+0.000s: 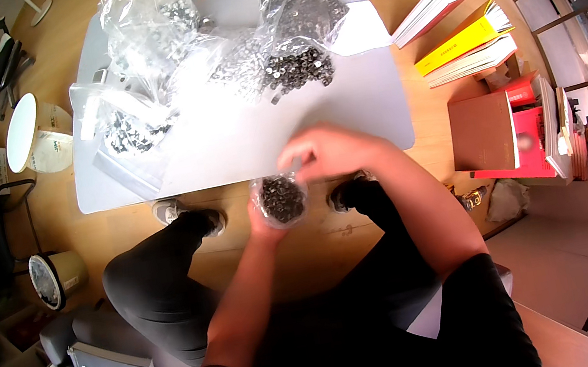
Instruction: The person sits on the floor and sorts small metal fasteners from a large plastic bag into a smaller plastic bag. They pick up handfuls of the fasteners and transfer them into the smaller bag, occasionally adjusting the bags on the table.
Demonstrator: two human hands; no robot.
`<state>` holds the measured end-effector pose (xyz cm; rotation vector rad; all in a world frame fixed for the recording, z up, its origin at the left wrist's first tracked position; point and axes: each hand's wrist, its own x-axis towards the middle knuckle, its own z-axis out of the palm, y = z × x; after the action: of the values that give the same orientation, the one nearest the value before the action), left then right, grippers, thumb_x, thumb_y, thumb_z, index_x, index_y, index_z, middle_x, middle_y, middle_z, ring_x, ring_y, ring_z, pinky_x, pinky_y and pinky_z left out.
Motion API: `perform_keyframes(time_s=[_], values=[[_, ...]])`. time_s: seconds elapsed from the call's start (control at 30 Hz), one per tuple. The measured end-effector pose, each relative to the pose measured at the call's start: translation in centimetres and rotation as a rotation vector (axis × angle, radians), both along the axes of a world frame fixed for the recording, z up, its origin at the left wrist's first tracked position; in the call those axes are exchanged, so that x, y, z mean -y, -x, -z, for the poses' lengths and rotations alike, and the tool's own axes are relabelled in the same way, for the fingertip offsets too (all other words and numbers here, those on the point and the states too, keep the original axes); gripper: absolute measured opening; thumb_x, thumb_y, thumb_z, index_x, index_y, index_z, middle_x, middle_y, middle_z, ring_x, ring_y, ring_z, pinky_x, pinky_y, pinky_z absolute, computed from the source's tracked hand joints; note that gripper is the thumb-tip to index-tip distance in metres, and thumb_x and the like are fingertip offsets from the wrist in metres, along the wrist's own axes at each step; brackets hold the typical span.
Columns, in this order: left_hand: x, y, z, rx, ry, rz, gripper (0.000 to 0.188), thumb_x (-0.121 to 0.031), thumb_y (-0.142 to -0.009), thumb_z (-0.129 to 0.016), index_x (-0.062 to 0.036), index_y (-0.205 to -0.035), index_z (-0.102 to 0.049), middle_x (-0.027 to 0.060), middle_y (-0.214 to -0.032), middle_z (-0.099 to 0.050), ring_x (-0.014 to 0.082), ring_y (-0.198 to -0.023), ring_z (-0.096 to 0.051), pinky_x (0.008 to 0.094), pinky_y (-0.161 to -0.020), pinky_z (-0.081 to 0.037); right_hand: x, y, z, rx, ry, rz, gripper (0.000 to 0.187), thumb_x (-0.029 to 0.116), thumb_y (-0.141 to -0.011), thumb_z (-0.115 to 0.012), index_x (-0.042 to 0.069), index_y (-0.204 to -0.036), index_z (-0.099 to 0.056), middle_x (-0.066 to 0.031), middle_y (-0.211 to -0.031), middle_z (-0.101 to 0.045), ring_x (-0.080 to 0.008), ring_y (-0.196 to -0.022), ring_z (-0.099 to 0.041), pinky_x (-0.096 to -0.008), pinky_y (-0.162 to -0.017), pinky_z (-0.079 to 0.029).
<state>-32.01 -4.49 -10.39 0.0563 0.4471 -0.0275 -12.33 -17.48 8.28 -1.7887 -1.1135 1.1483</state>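
Near the table's front edge, my left hand (263, 224) is wrapped round a clear plastic bag (261, 193) with an opened-out top. Many small dark parts (283, 199) fill it; their exact kind is too small to tell. Just above the bag's right side is my right hand (326, 152), slightly blurred. Its fingers curl inward toward the thumb, and what they hold, if anything, is hidden. Beyond both hands, a loose heap of small dark round pieces (300, 70) lies on the white table (229, 165).
Clear bags of small parts (152, 32) crowd the table's far left, and a bag of dark pieces (301, 15) lies behind the heap. A flat clear bag (129, 172) rests front left. Books (460, 39) stand to the right. A white bin (52, 138) is on the left.
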Motion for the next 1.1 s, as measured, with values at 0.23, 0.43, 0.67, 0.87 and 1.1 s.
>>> perform_keyframes(time_s=[0.23,0.43,0.67,0.87,1.1], values=[[-0.3,0.4,0.8,-0.097,0.071,0.009,0.051,-0.045,-0.111,-0.039,-0.0114,-0.139,-0.066,0.0135,-0.138,-0.070,0.0382,-0.128,-0.065,0.0593,-0.112,-0.053,3.2,-8.0,3.7,0.684,0.016,0.807,0.052,0.027,-0.081,-0.089,0.009,-0.128,-0.073,-0.0091,-0.126,-0.072,-0.0260,-0.097,-0.073,-0.0407,-0.089,-0.059],[-0.5,0.1,-0.6,-0.187,0.053,0.008,0.052,-0.045,-0.111,-0.038,-0.0116,-0.140,-0.066,0.0140,-0.140,-0.069,0.0391,-0.130,-0.064,0.0601,-0.114,-0.051,2.1,-8.0,5.0,0.697,0.085,0.817,0.052,0.033,-0.079,-0.089,0.008,-0.121,-0.073,-0.0102,-0.123,-0.072,-0.0281,-0.104,-0.072,-0.0406,-0.092,-0.058],[-0.5,0.2,-0.8,-0.162,0.071,0.012,0.055,-0.049,-0.111,-0.042,-0.0092,-0.141,-0.064,0.0142,-0.141,-0.068,0.0377,-0.130,-0.064,0.0579,-0.113,-0.052,0.3,-7.2,5.6,0.828,0.029,0.900,0.037,0.033,-0.081,-0.087,0.010,-0.106,-0.073,-0.0070,-0.111,-0.074,-0.0288,-0.096,-0.072,-0.0406,-0.084,-0.058],[-0.3,0.0,-1.5,-0.181,0.044,0.010,0.056,-0.051,-0.112,-0.043,-0.0080,-0.141,-0.063,0.0143,-0.140,-0.067,0.0361,-0.129,-0.064,0.0563,-0.110,-0.054,0.5,-7.6,6.1,0.794,0.002,0.910,0.022,0.022,-0.081,-0.082,0.012,-0.098,-0.072,-0.0052,-0.104,-0.074,-0.0275,-0.089,-0.072,-0.0411,-0.078,-0.057],[-0.4,-0.1,-1.7,-0.188,0.056,0.019,0.049,-0.045,-0.112,-0.040,-0.0122,-0.136,-0.068,0.0117,-0.136,-0.071,0.0362,-0.126,-0.067,0.0570,-0.110,-0.055,2.2,-7.3,6.2,0.755,-0.081,0.793,0.021,0.017,-0.082,-0.080,0.014,-0.101,-0.073,-0.0050,-0.100,-0.075,-0.0256,-0.084,-0.071,-0.0384,-0.076,-0.057]])
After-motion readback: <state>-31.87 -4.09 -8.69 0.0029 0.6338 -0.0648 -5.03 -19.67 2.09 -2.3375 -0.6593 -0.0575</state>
